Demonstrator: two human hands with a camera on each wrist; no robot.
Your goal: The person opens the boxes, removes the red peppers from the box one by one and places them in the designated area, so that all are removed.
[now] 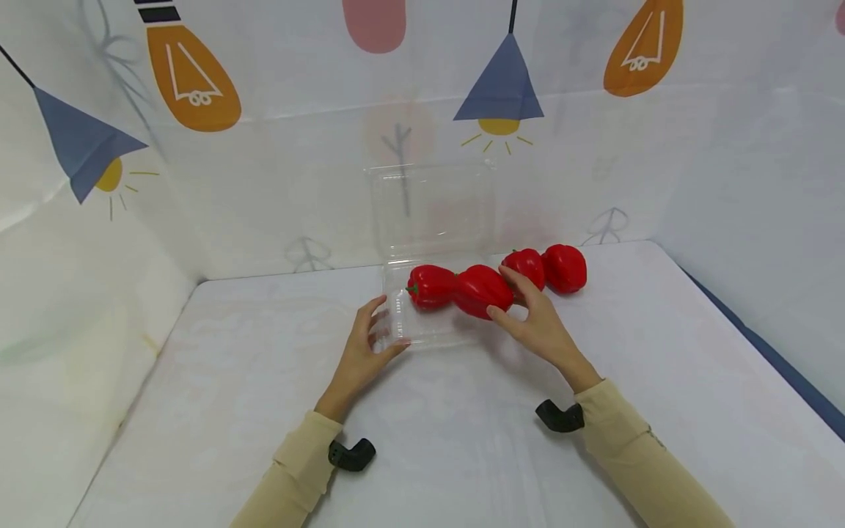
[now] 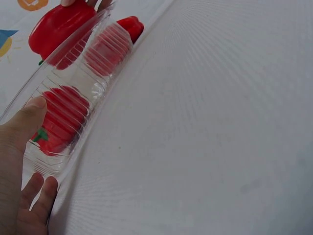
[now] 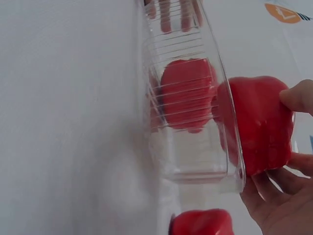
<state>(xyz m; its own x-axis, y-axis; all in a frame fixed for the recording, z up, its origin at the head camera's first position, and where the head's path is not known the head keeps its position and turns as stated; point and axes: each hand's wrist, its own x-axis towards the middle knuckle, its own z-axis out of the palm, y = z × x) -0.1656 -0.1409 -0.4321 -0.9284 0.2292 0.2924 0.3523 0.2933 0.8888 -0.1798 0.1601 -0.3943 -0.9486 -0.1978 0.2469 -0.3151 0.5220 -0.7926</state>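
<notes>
A clear plastic clamshell box [image 1: 398, 323] sits on the table, its lid standing up at the back. My left hand [image 1: 363, 346] holds the box's left end, thumb on the near wall in the left wrist view. One red bell pepper [image 1: 430, 287] with a green stem lies inside at the left. My right hand [image 1: 543, 328] grips a second red bell pepper [image 3: 261, 122] between thumb and fingers, raised over the box's right part in the right wrist view. Two more red bell peppers, one nearer [image 1: 528, 267] and one farther right [image 1: 565, 269], rest beside the box.
The raised lid [image 1: 432, 209] leans near the printed backdrop [image 1: 290, 183] of lamps and bulbs. A white cloth covers the table [image 1: 251, 396]. Black curved pieces sit at both sleeves, left [image 1: 352, 455] and right [image 1: 560, 416].
</notes>
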